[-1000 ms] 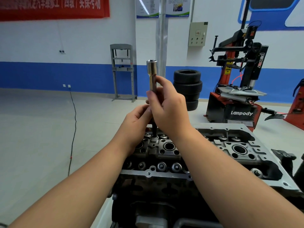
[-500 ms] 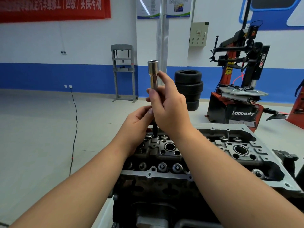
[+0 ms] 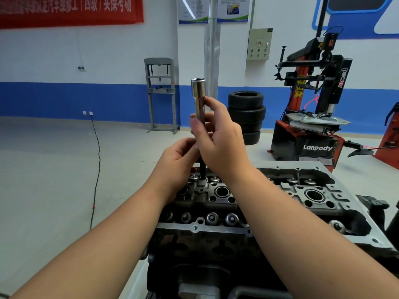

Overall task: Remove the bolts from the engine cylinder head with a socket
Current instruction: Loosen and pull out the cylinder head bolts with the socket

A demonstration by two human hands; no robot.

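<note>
A long chrome socket (image 3: 199, 98) stands upright above the engine cylinder head (image 3: 254, 203), its open end at the top. My right hand (image 3: 222, 141) grips its middle from the right. My left hand (image 3: 178, 162) pinches the lower part of the tool from the left. Below the hands a thin dark bolt shank (image 3: 203, 171) runs straight down into a hole in the cylinder head. The join between socket and shank is hidden by my fingers.
A stack of tyres (image 3: 247, 115) and a red and black tyre changer (image 3: 313, 117) stand behind the engine. A grey press frame (image 3: 162, 93) is by the blue-striped wall. A black cable (image 3: 97, 165) runs across the floor at left.
The socket and both hands have risen slightly, showing a little more of the dark shank above the cylinder head. My grip on the tool is the same.
</note>
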